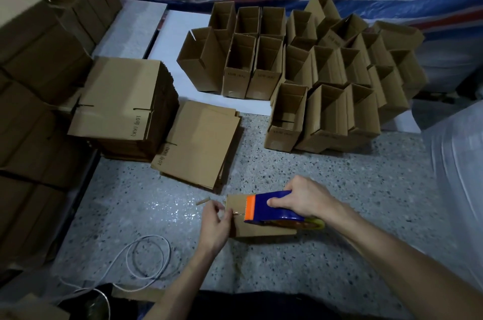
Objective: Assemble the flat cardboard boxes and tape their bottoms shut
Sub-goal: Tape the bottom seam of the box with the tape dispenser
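A small brown cardboard box lies on the speckled floor in front of me with its bottom flaps turned up. My right hand grips a blue and orange tape dispenser pressed onto the box's bottom. My left hand pinches the tape end at the box's left edge, thumb and forefinger together. The dispenser hides most of the flap seam.
A low stack of flat boxes lies just ahead, a taller stack to its left. Several assembled open boxes stand at the back right. Bundled cartons line the left. A white cable coils near my left forearm.
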Action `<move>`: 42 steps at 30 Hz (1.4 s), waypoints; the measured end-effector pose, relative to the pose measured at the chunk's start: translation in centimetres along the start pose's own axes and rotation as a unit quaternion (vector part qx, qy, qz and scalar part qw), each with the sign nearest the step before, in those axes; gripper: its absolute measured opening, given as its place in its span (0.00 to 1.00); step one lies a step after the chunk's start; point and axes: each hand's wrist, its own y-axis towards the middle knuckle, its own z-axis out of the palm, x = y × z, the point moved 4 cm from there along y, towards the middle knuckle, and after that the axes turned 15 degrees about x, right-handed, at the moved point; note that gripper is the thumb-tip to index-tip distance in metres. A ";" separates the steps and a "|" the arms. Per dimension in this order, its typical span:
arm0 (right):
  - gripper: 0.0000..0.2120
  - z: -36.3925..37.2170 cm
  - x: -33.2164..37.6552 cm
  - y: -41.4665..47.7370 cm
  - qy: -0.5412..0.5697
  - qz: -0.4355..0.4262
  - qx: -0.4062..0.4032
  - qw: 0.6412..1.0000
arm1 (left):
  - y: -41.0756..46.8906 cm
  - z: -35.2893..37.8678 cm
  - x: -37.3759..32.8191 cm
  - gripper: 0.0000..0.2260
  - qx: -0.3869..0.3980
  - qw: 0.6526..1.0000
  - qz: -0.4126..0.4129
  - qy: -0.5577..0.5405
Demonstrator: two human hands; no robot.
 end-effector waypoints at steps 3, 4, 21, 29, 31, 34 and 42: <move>0.26 -0.2 0.2 0.2 0.005 0.000 0.010 1.000 | 1.1 1.8 -1.0 0.13 0.005 0.995 -0.078 -0.065; 0.26 -0.2 0.2 0.3 0.006 -0.002 0.011 1.000 | 1.3 2.3 -1.1 0.19 -0.016 0.993 -0.101 -0.056; 0.17 -1.4 -4.8 -0.4 0.052 -0.048 0.065 0.995 | 1.0 2.9 -1.2 0.41 -0.177 0.963 -0.095 0.180; 0.24 -4.8 -15.2 -3.0 0.126 -0.011 0.070 0.989 | 1.1 3.0 -1.3 0.42 -0.168 0.961 -0.093 0.198; 0.23 -4.7 -16.6 -3.1 0.132 -0.007 0.068 0.989 | 1.1 3.0 -1.3 0.42 -0.167 0.961 -0.092 0.198; 0.25 -4.2 -16.8 -2.8 0.107 0.023 0.062 0.992 | 1.0 3.1 -1.4 0.42 -0.165 0.962 -0.092 0.196; 0.23 -1.9 -8.6 0.4 -0.141 0.104 -0.014 0.984 | 0.9 3.1 -1.6 0.38 -0.172 0.962 -0.109 0.183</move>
